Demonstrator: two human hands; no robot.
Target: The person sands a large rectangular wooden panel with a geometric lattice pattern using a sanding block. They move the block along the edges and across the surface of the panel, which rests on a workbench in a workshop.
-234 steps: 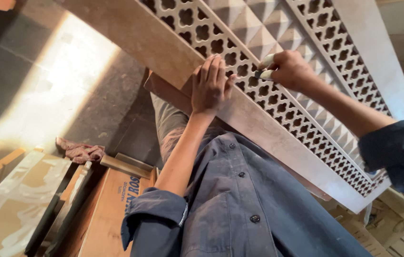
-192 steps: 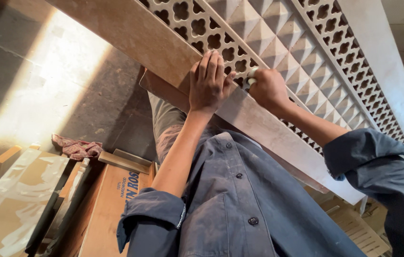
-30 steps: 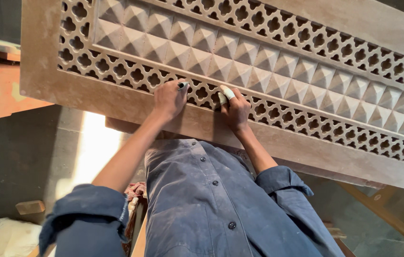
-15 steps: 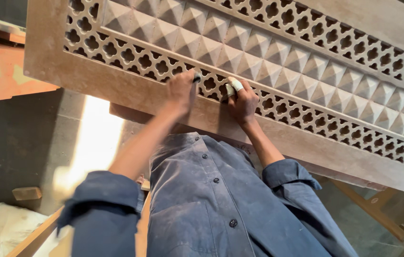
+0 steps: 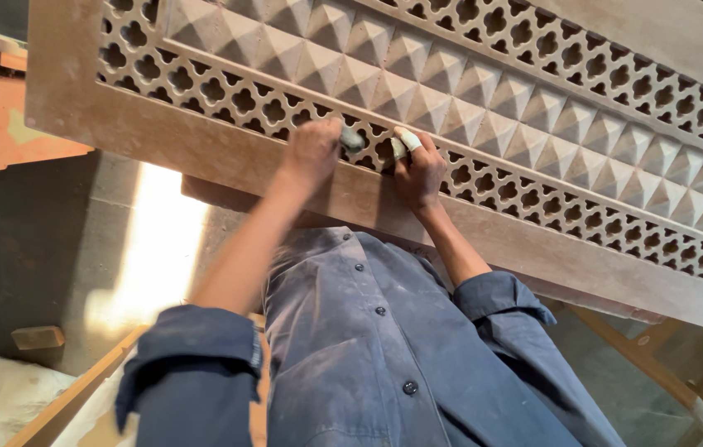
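Left hand (image 5: 311,151) clenched on small grey tool (image 5: 351,138), right hand (image 5: 417,170) pinching pale pad (image 5: 405,141); both touching lattice band along carved panel (image 5: 202,153) lower edge, side by side.

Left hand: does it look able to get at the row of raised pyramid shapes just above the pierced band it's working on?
Probably yes. The left hand rests on the pierced band of the carved panel, and the pyramid row lies directly above with nothing between. The right hand sits off to the side.

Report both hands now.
Left hand: closed on a small grey tool.
Right hand: closed, pressed on the carved panel; holding unclear.
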